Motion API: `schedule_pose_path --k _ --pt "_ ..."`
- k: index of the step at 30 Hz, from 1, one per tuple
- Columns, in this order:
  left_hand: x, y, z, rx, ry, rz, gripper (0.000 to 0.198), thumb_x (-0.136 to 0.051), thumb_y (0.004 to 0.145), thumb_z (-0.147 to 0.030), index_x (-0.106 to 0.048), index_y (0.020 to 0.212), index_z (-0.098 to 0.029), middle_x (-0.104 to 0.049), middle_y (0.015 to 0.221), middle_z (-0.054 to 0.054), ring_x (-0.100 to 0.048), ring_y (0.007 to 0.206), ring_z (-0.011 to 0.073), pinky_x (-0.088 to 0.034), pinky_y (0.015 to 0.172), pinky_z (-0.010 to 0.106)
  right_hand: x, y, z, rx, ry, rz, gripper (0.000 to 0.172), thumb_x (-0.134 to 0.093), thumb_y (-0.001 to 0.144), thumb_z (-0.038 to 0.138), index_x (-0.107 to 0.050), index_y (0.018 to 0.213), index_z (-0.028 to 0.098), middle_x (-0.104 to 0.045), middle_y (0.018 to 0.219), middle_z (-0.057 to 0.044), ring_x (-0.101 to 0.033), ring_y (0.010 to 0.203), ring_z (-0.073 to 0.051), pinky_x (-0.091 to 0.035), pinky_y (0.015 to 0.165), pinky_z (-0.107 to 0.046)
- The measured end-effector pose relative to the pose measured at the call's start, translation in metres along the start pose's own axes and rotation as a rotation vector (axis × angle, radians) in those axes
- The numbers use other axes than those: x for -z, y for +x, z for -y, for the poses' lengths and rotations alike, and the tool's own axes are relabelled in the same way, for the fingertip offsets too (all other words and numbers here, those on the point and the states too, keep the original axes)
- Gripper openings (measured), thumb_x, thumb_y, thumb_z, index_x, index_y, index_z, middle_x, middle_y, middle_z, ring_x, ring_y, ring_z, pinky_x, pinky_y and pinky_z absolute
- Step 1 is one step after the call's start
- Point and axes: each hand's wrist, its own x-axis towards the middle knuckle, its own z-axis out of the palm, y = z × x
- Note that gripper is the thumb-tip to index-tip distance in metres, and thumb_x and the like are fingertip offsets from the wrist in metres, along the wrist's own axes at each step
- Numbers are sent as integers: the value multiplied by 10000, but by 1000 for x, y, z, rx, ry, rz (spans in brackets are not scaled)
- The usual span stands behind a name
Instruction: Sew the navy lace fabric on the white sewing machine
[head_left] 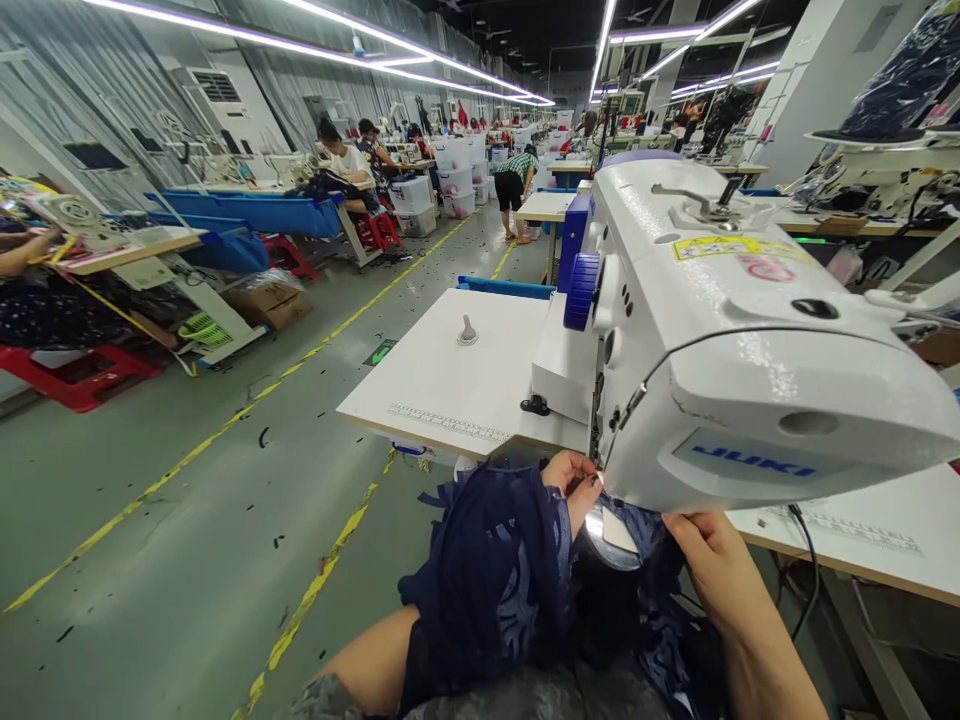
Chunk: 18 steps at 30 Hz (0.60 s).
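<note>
Navy blue fabric (495, 560) with a lighter lace-like pattern lies over my lap and around the front of a white JUKI sewing machine (720, 400). My left hand (574, 488) is closed at the fabric's upper edge, thumb and forefinger pinched together close under the machine head. The cloth covers part of my left forearm. On the other side of the shiny metal cylinder bed (609, 545), my right hand (709, 550) pinches the navy fabric beneath the machine's front end. The needle area is mostly hidden by the head and my fingers.
A white table (450, 370) with a printed ruler and a small grey peg extends behind the machine on the left. A black cable (810, 570) hangs at right. Coworkers sit at machines along the left; one person (517, 180) bends over in the aisle near stacked plastic bins (454, 170).
</note>
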Motion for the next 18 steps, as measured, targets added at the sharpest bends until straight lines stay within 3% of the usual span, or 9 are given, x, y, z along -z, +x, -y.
schedule_pose_path --k 4,7,11,14,18 --pt "-15 14 25 17 -113 41 133 -494 858 -286 -562 952 -220 -648 945 49 -612 851 195 -490 816 307 0 -1 1 12 17 23 410 -636 828 496 -650 1107 196 -750 951 -97 -657 1036 -316 -514 834 -386" --pt "-28 26 49 -28 -239 37 113 -502 844 -329 -506 894 -228 -610 901 46 -599 830 195 -501 849 337 -1 -1 1 -1 44 23 393 -643 826 472 -646 1115 205 -749 951 -89 -653 1047 -314 -505 852 -393" --pt "-36 35 64 -89 -335 10 180 -561 825 -391 -478 840 -231 -561 798 23 -571 775 188 -480 924 376 -1 -2 -1 0 12 -14 302 -645 813 462 -666 989 217 -739 853 -64 -672 911 -283 -508 794 -378" --pt "-38 38 72 -120 -360 -15 197 -605 801 -391 -501 845 -230 -537 755 5 -549 726 175 -477 916 373 0 -3 -5 48 -14 -35 249 -626 830 444 -664 936 223 -732 864 -56 -663 826 -245 -507 773 -356" --pt "-43 43 86 -134 -372 -44 209 -625 794 -398 -545 854 -215 -501 664 -26 -474 591 130 -500 805 334 3 -3 -11 38 -19 -12 274 -612 860 460 -641 1010 233 -735 914 -52 -659 777 -224 -508 755 -339"
